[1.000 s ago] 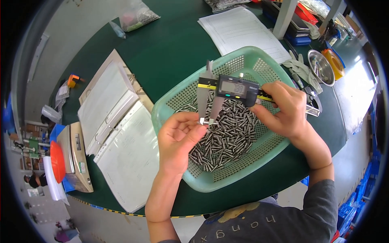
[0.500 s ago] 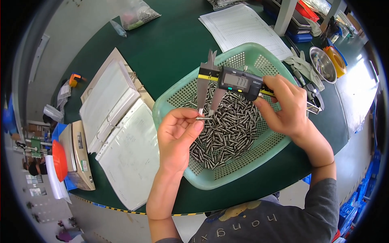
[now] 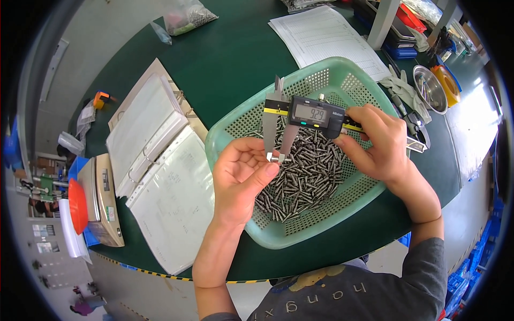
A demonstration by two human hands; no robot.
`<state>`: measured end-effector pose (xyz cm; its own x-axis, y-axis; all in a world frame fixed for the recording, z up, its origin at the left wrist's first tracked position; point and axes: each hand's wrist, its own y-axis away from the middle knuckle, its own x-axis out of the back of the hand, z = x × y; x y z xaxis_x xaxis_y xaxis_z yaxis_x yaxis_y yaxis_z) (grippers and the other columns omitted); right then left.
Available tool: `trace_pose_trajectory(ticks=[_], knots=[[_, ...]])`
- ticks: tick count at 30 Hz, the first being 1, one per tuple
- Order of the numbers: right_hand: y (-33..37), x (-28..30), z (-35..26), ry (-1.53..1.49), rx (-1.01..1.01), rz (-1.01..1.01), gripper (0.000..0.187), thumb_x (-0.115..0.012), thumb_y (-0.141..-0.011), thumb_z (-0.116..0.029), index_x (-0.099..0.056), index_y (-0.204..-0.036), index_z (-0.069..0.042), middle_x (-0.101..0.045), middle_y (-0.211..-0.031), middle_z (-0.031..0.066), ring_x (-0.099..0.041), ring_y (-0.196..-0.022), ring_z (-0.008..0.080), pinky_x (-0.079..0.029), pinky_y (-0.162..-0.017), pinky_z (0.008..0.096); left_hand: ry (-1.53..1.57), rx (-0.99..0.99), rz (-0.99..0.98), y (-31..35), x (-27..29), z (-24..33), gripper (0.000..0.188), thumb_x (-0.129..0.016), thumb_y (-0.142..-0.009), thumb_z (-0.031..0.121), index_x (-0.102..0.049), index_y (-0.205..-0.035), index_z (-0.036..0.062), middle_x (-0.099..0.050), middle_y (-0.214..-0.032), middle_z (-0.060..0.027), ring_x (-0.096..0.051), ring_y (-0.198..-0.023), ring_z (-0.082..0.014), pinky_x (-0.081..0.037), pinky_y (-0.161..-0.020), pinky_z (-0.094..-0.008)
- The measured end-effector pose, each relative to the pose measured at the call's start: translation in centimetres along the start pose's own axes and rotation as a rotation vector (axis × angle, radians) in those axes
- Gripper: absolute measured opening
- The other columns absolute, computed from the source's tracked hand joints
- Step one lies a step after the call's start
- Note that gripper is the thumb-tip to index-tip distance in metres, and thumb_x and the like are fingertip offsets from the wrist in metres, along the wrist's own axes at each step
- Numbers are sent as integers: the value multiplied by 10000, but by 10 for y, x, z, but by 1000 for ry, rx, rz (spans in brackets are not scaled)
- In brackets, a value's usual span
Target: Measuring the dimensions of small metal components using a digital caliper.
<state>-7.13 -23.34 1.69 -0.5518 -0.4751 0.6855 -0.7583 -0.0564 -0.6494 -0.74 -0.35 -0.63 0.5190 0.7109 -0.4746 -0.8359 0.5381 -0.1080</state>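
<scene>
My right hand (image 3: pixel 376 142) grips a digital caliper (image 3: pixel 316 115) by its beam end, the thumb under the display body. The caliper's jaws point down toward me over a green perforated basket (image 3: pixel 249 238). In my left hand (image 3: pixel 238 176), thumb and forefinger pinch a small metal pin (image 3: pixel 276 158) at the jaw tips. The pin lies crosswise at the tips; whether both jaws touch it I cannot tell. Below, a heap of similar metal pins (image 3: pixel 308 182) fills the basket's middle.
Left of the basket lies an open ring binder (image 3: pixel 171 198), with a weighing scale (image 3: pixel 107 200) beyond it. Printed sheets (image 3: pixel 332 43) lie behind the basket. At the right are a glove (image 3: pixel 402 91), a steel bowl (image 3: pixel 430 90) and a tape roll (image 3: pixel 447 85).
The caliper has shifted slightly right and its display reading has changed. The pin in my left hand has moved a little right and down, in line with the jaw tips.
</scene>
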Motion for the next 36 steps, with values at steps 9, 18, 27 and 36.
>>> trace_pose_trajectory(ticks=[9, 18, 27, 36], knots=[[-1, 3, 1, 31, -19, 10, 288, -751, -702, -245, -584, -804, -35, -567, -632, 72, -535, -455, 241, -403, -408, 317, -572, 26, 18, 5, -13, 6, 239, -693, -719, 17, -554, -914, 19, -599, -867, -64, -586, -825, -153, -469, -722, -270], [0, -1, 0, 77, -85, 41, 295, -723, -727, -223, -581, -889, -22, -591, -683, 89, -570, -503, 263, -431, -436, 331, -1937, 41, -364, 25, -32, 18, 343, -814, -545, 209, -581, -738, 47, -556, -726, -84, -559, -734, -268, -398, -669, -378], [0, 0, -1, 59, -85, 15, 287, -725, -717, -205, -592, -903, -32, -600, -708, 84, -582, -525, 268, -444, -455, 327, -1807, -18, -440, 17, -13, 6, 109, -669, -612, 82, -574, -652, 46, -559, -679, -91, -572, -691, -279, -416, -627, -385], [-1, -2, 2, 53, -75, 33, 277, -738, -701, -191, -602, -884, -34, -606, -709, 81, -583, -522, 255, -445, -454, 316, -1717, -9, -369, 10, -18, 7, 83, -644, -621, 46, -579, -670, 29, -570, -691, -98, -586, -672, -255, -449, -629, -362]])
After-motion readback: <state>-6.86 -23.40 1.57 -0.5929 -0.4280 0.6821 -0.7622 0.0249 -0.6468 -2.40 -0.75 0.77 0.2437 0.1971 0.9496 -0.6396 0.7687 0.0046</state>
